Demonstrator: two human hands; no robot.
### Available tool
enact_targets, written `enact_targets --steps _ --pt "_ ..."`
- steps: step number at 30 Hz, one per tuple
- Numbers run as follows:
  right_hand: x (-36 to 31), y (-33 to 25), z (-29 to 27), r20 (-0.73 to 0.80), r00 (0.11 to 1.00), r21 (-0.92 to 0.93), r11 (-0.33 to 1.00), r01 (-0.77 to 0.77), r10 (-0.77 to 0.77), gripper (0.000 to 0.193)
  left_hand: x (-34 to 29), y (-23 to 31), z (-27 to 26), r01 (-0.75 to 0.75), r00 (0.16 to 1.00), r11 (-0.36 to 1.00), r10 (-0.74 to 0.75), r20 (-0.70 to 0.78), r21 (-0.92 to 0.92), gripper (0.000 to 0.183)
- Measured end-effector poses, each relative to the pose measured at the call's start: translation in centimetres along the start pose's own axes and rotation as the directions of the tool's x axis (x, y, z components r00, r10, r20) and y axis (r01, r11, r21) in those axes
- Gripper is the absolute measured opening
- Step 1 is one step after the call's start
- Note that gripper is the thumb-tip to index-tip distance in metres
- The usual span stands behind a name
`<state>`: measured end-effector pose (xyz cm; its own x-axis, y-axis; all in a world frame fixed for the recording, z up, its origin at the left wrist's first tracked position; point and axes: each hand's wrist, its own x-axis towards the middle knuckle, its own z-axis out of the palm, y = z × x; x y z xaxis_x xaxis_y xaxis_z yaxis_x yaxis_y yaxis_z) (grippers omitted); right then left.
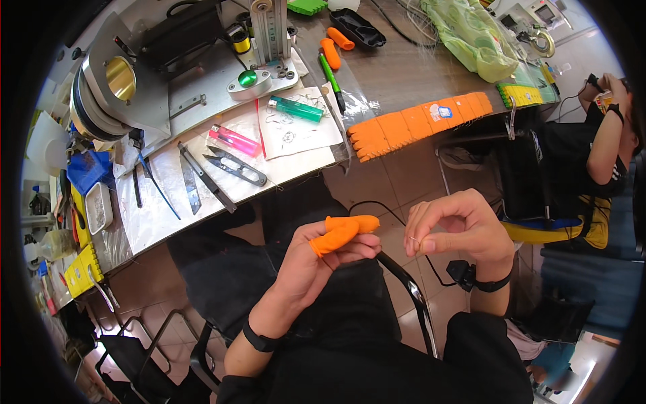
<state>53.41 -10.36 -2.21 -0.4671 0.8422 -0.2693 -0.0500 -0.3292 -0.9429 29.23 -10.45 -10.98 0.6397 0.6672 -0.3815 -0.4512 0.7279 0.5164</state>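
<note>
Left hand: I see the left hand (313, 252) over the lap, palm turned inward, orange cots (350, 225) on thumb and index. Those two lie close together; I cannot tell if anything sits between them. Bare fingers curl below.
Right hand: the right hand (457, 229) pinches thumb to fingertip, no visible gap, on a strand (415, 240).
Strand: at the right fingertips, thin and pale; too small for me to read its kind or full length.
Hand gap: hands near each other, not touching, both clear of the bench edge.
Wrists: black band (261, 338) on the left; on the right, a black strap (493, 284) with a small black box (461, 274).
Bench front: tweezers (205, 178) beside snips (235, 165), pink lighter (235, 140) just behind. Green lighter (296, 109) lies on a drawn-on sheet (306, 138).
Bench back: metal machine (158, 108) with a green knob (247, 78); green pen (331, 81) near two spare cots, black tray (360, 28) beyond.
Bench right: orange strip (420, 126) along the edge, green bag (471, 40) behind it.
Far right: a co-worker (562, 158), arms raised.
</note>
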Motion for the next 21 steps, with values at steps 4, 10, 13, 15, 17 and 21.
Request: enact_targets --steps 4,10,13,15,17,21 --pt "-0.3 -0.1 0.2 -0.009 1.000 -0.027 1.000 0.001 -0.001 0.007 0.0 -0.5 -0.4 -0.138 0.989 0.987 0.142 0.043 -0.086 0.031" --pt "-0.7 0.3 1.0 -0.172 0.984 -0.204 0.979 0.014 -0.050 0.009 -0.4 -0.5 0.6 -0.375 0.921 0.903 0.389 -0.029 0.207 0.036" --pt "-0.7 0.5 2.2 -0.405 0.869 -0.431 0.898 0.093 -0.284 0.010 -0.3 -0.9 0.7 -0.585 0.762 0.644 0.644 0.063 0.494 0.044" --pt "-0.6 0.7 3.2 -0.441 0.823 -0.493 0.863 0.110 -0.357 0.011 -0.3 -1.1 0.6 -0.667 0.601 0.327 0.767 0.224 0.670 0.049" --pt "-0.3 1.1 3.8 -0.344 0.884 -0.523 0.846 0.099 -0.316 0.013 -0.6 -1.1 0.7 -0.640 0.597 0.271 0.765 0.243 0.719 0.046" --pt "0.3 1.9 4.3 -0.285 0.908 -0.578 0.811 0.093 -0.308 0.012 -0.5 -0.6 0.5 -0.591 0.564 0.046 0.737 0.372 0.805 0.039"
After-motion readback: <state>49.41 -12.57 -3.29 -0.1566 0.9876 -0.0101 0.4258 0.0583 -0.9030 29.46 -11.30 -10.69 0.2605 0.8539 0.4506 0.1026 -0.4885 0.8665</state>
